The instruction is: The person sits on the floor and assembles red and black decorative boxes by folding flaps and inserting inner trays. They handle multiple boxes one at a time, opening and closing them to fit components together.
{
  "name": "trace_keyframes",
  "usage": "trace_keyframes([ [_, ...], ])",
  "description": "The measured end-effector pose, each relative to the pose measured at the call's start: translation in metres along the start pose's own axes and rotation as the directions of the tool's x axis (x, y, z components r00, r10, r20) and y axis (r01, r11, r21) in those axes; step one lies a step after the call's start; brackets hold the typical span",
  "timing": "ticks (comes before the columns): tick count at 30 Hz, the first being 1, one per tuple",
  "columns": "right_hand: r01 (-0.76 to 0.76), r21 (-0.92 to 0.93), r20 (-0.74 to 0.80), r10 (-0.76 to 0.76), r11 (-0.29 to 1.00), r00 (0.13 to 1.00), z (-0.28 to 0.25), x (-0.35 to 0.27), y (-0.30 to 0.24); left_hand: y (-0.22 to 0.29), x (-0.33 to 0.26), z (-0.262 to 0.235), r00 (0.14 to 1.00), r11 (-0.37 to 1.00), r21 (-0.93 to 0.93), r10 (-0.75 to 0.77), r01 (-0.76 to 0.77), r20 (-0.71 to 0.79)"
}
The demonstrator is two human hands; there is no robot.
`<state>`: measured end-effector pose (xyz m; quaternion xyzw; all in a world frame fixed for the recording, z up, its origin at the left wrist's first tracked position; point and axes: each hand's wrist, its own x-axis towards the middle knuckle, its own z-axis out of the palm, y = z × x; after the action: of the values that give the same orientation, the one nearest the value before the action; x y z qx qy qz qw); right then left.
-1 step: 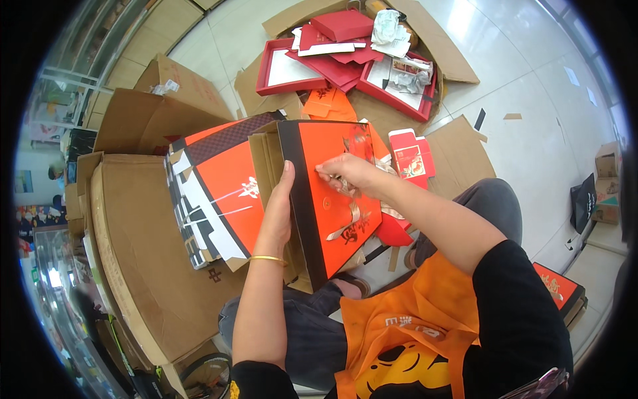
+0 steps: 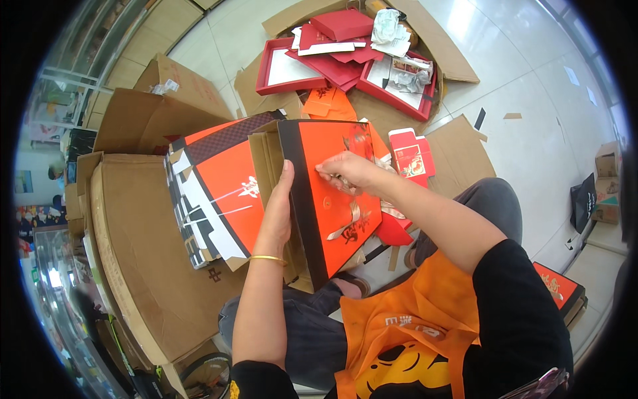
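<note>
Head view: left hand (image 2: 278,206) touches the orange box (image 2: 335,216), its grip unclear; right hand (image 2: 347,174) curls inward, any hold unclear.

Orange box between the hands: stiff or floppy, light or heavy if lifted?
The orange box is probably stiff: its front looks flat. It may be light for its size, since brown cardboard shows beside its black edge. The pale ribbon likely flops; it curls loosely.

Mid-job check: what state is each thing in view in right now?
Left hand: against the side of the orange box, fingers hidden
Right hand: fingers curled at the box's orange face
Orange box: tilted
Pale ribbon: loose end on that face
Red trays: open, partly covered
Gold bracelet: around the left wrist
Black bag: untouched by either hand
</note>
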<state>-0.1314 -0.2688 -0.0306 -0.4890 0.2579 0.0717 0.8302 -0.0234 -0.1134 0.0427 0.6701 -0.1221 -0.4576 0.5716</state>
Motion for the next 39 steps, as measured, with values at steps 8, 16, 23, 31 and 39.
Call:
trace_keyframes([
  [8,0.231,-0.559,-0.009,-0.284,0.797,0.959,0.002,-0.01,-0.018,-0.012,0.004,-0.012,0.987,0.975,-0.153,-0.161,0.16,0.009],
  [16,0.093,-0.216,-0.035,-0.103,0.972,0.994,-0.001,0.009,0.018,-0.033,0.012,-0.003,0.985,0.971,-0.191,-0.157,0.141,-0.07],
  [23,-0.026,0.241,0.02,0.022,0.97,1.0,-0.001,0.018,0.034,-0.05,0.021,-0.009,0.968,0.891,0.422,0.23,-0.169,-0.097],
  [31,0.049,0.13,-0.163,-0.027,0.99,0.986,-0.032,0.046,0.072,0.017,-0.02,0.019,0.912,0.132,0.943,0.325,-0.305,0.249],
  [39,-0.022,-0.805,-0.258,-0.317,0.593,0.913,-0.026,0.008,-0.001,0.021,-0.02,-0.038,0.776,-0.453,0.816,0.341,-0.36,0.531],
])
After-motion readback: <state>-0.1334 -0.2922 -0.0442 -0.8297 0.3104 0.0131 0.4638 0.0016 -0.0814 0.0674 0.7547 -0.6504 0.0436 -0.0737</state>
